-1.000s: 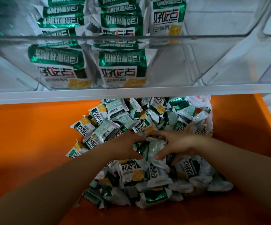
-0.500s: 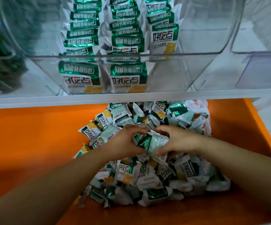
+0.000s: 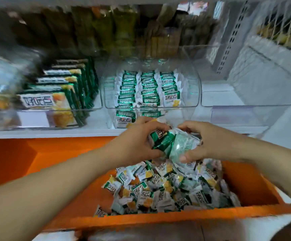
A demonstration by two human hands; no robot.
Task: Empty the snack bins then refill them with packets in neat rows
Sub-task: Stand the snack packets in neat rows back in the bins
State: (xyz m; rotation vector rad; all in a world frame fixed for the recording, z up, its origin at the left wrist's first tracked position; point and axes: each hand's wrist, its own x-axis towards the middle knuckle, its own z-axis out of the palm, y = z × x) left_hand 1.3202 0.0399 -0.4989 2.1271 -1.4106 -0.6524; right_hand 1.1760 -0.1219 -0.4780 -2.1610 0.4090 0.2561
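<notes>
1. An orange tray (image 3: pixel 19 153) is spread across the lower half of the view, beneath the edge of a white shelf (image 3: pixel 54 133).
2. Three clear bins are lined up side by side on that shelf. The left bin (image 3: pixel 96 106) is packed with larger green-and-white packs (image 3: pixel 54 100) stood on edge. The middle bin (image 3: pixel 196 94) is placed straight ahead, and the right bin (image 3: pixel 228 101) is set just beside it.
3. A loose pile of packets (image 3: pixel 167 188) is heaped in the right part of the tray, against its front lip.
4. Three rows of packets (image 3: pixel 148 87) are laid in the middle bin, overlapped from back to front. The right-hand row is stopped short of the other two.
5. The left hand (image 3: pixel 134 145) is curled round the near-left side of a bundle of packets (image 3: pixel 174 143), with the thumb pressed on top.
6. The right hand (image 3: pixel 207 141) is closed round the bundle's other side, with the thumb tucked underneath.
7. The bundle is held between both hands, raised above the pile and just in front of the middle bin.
</notes>
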